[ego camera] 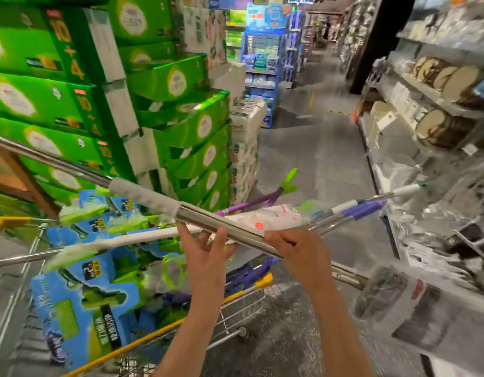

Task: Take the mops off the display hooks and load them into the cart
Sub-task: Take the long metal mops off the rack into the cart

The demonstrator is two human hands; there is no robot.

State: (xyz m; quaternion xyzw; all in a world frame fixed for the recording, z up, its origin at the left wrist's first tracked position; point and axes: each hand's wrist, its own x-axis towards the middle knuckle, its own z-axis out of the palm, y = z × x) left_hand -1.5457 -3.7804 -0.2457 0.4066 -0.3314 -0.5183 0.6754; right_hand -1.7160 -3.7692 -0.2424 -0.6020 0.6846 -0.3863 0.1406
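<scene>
Shop aisle, grey floor (311,164) open beyond cart (235,297). Green boxes (181,126) left of cart, shelves (426,104) right. Steel mop pole (153,198) slants above cart; right hand (295,247) grips it, left hand (208,248) fingers straight, touching underneath.

A mop pole (208,216) is held across and above the cart (235,303), with the left hand (208,248) just left of the right hand (292,248). Boxed mops (83,295) are stacked in the cart. Stacked cartons (72,104) are placed behind-left, shelves (426,104) right, the aisle floor (317,148) between.
</scene>
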